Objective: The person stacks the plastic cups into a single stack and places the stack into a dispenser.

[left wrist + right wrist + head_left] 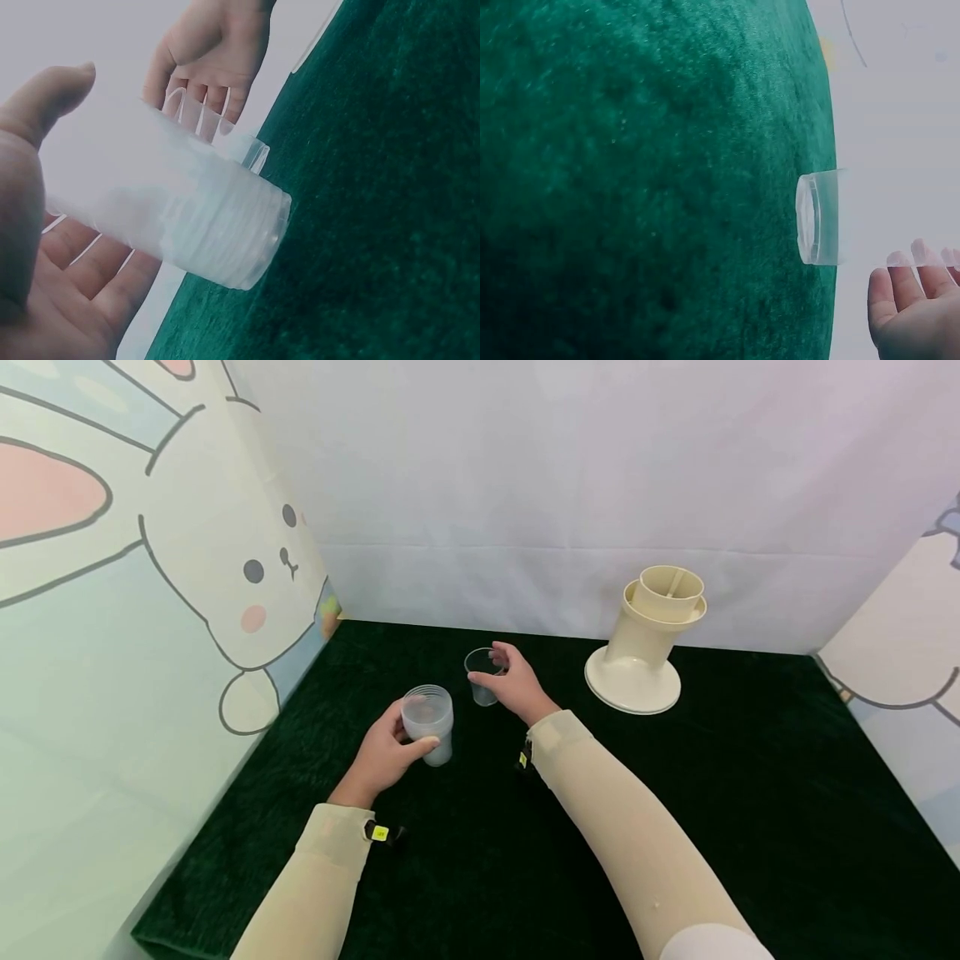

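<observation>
My left hand (381, 752) grips a stack of clear plastic cups (429, 718), thumb in front and fingers behind. The stack is upright, and its nested rims show at the top in the head view. Farther back and to the right, my right hand (519, 683) holds a single clear plastic cup (483, 693) near its rim, thumb across the near side and fingers round the far side. In the left wrist view this cup (251, 150) partly hides behind the stack (217, 217). I cannot tell whether either one touches the table.
A cream plastic stand (636, 668) with a round base and an open tubular top stands at the back right. Dark green velvety cloth (480, 877) covers the table. A white curtain (525, 485) hangs behind, and a rabbit-printed panel (210, 552) lines the left side.
</observation>
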A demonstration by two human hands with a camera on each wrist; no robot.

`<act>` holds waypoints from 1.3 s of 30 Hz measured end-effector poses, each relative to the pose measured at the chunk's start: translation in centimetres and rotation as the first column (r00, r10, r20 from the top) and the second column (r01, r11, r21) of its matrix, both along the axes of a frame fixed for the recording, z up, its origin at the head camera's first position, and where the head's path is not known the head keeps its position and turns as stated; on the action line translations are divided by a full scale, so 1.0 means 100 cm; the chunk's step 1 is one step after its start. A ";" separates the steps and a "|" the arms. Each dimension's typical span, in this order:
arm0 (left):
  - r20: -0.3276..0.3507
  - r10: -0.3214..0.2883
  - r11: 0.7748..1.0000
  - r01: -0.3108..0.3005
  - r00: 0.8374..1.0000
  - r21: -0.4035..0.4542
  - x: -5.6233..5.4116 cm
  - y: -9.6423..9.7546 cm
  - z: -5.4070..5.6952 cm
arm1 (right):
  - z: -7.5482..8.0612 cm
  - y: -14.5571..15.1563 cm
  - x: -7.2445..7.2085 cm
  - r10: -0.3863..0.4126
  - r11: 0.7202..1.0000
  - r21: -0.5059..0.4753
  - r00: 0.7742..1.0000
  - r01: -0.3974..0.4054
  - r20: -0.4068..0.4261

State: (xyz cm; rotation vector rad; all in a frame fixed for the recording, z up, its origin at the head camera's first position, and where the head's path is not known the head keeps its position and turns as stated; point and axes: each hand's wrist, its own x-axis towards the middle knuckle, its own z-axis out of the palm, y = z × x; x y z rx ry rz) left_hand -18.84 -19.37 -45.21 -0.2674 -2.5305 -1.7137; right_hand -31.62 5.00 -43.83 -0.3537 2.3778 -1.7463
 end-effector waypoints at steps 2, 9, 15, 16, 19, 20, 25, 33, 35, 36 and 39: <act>0.002 0.001 1.000 -0.001 1.000 0.003 0.000 0.000 0.000 | -0.002 0.000 0.000 -0.006 1.000 0.003 1.000 0.006 0.006; 0.016 0.011 1.000 -0.010 1.000 -0.005 0.001 0.001 0.001 | -0.008 0.000 0.000 -0.008 1.000 -0.019 1.000 0.008 0.007; 0.013 0.010 1.000 -0.010 1.000 -0.003 0.001 0.000 0.002 | -0.005 0.002 0.003 -0.014 0.999 -0.044 1.000 0.014 -0.001; 0.013 0.010 1.000 -0.010 1.000 -0.002 0.001 0.000 0.002 | -0.004 0.002 0.003 -0.015 0.999 -0.043 1.000 0.015 -0.002; 0.012 0.009 1.000 -0.009 1.000 -0.003 0.001 -0.001 0.003 | -0.002 0.004 0.004 -0.012 0.999 -0.037 1.000 0.012 -0.002; 0.012 0.009 1.000 -0.009 1.000 -0.004 0.001 -0.001 0.003 | -0.002 0.005 0.004 -0.009 0.999 -0.038 1.000 0.009 -0.003; 0.014 0.008 1.000 -0.008 1.000 -0.006 0.001 -0.002 0.005 | 0.000 0.010 0.005 0.005 0.999 -0.053 1.000 -0.005 -0.008; 0.012 0.006 1.000 -0.006 1.000 0.001 0.002 -0.001 0.002 | 0.006 0.013 0.011 0.006 0.999 -0.046 1.000 -0.007 -0.019; 0.010 0.002 1.000 -0.002 1.000 0.001 0.002 -0.001 0.001 | 0.007 0.014 0.013 0.001 0.999 -0.049 1.000 -0.003 -0.025; 0.009 0.001 1.000 -0.001 1.000 0.000 0.002 0.000 0.001 | 0.007 0.014 0.014 -0.001 0.999 -0.052 1.000 0.000 -0.029; 0.011 0.010 1.000 -0.010 1.000 -0.005 0.002 0.000 0.002 | 0.007 0.014 0.015 0.002 0.998 -0.063 0.999 -0.004 -0.034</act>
